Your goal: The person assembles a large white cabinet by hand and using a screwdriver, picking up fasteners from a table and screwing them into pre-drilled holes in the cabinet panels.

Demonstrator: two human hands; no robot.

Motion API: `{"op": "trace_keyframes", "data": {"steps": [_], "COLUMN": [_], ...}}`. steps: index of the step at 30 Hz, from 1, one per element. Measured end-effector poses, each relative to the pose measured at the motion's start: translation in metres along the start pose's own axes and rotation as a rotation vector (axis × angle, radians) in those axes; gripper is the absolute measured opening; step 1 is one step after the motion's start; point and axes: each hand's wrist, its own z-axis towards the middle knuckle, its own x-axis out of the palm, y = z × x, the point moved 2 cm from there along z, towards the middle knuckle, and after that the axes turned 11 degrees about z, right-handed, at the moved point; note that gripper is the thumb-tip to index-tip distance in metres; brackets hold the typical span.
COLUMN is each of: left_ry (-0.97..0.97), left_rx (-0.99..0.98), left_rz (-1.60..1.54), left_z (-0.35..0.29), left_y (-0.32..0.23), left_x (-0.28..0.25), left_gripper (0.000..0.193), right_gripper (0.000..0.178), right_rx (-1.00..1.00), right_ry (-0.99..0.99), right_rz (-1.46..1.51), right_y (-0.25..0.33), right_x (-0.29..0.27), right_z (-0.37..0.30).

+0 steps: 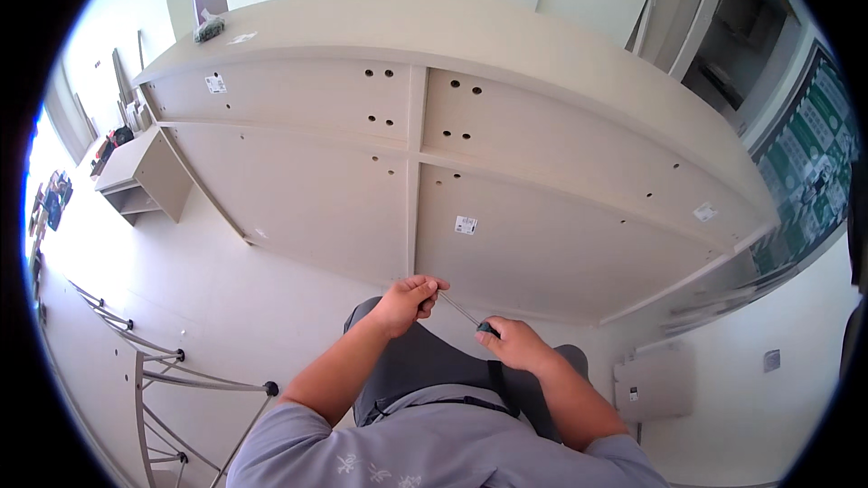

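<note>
Above my lap, my right hand is wrapped round the dark handle of a screwdriver. Its thin metal shaft slants up and left to my left hand, whose fingers are pinched at the tip. Anything small between those fingers is too tiny to make out. Just beyond both hands stands a large beige furniture frame, split by an upright divider and a long crosswise rail. Dark round holes pair up beside the divider, and white labels are stuck to the panels.
A clear bag of small hardware lies on the frame's top left. A small beige open box unit stands at left, with tools behind it. Metal racks with black knobs are at lower left. A beige board lies at right.
</note>
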Motion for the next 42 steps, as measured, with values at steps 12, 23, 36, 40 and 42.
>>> {"op": "trace_keyframes", "data": {"steps": [12,23,36,40,42], "left_ry": [0.194,0.204,0.072,-0.097,-0.101], "left_rx": [0.307,0.144,-0.022,-0.213,-0.27], "left_rz": [0.605,-0.49,-0.578,-0.525,-0.441], "left_z": [-0.002,0.08,0.108,0.111,0.118], "left_y": [-0.018,-0.073,0.045,0.163,0.178], "left_x": [-0.001,0.005,-0.025,-0.029,-0.034], "left_gripper": [0.025,0.032,0.04,0.02,0.018], "right_gripper": [0.034,0.027,0.019,0.026,0.03], "right_rx": [0.313,0.066,-0.001,0.054,0.059], "right_ry": [0.392,-0.038,-0.255,-0.428,-0.485], "right_rz": [0.86,1.016,1.375,1.389,1.386], "right_y": [-0.033,0.041,0.105,0.115,0.118], "right_x": [-0.013,0.008,0.04,0.065,0.073], "right_z": [0.001,0.076,0.108,0.132,0.14]}}
